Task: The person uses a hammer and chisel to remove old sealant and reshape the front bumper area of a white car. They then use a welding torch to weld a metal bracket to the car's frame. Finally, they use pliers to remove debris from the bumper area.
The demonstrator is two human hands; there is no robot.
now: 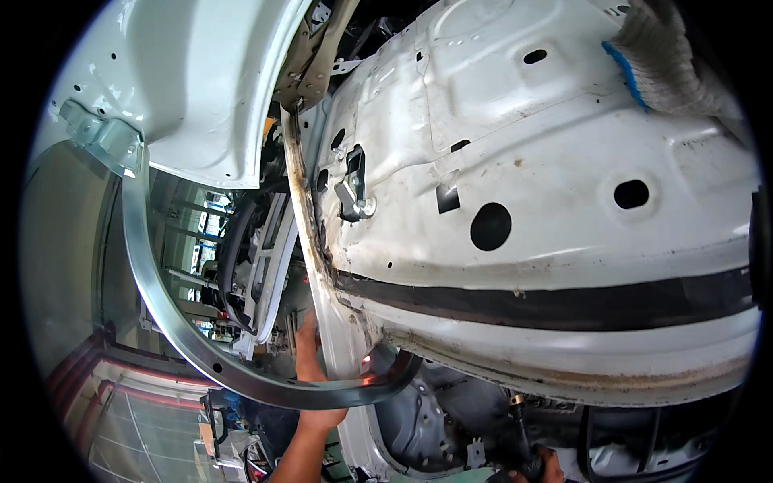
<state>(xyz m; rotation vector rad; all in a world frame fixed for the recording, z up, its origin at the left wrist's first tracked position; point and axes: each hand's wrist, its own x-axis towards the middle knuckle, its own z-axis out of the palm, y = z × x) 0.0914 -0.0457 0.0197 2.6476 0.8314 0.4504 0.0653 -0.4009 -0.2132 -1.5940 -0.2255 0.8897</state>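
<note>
My bare left hand (323, 418) reaches up from the lower edge, beside a white painted frame member (345, 354). A curved bare-metal bar (274, 388) crosses in front of it, and its fingers are largely hidden. A small orange glow (366, 364) shows on the metal just right of it. At the lower edge, my bare right hand (551, 467) is closed around a black tool (523, 435) with a brass-coloured collar (516, 399); most of that hand is cut off. The tool points upward under the edge of a large white car body panel (564, 217).
Another person's hand in a white knitted glove (664, 68) with a blue palm lies on the panel at upper right. A white curved panel (213, 80) with a bracket (105, 137) hangs at upper left. A dark strip (547, 306) runs along the large panel's near edge.
</note>
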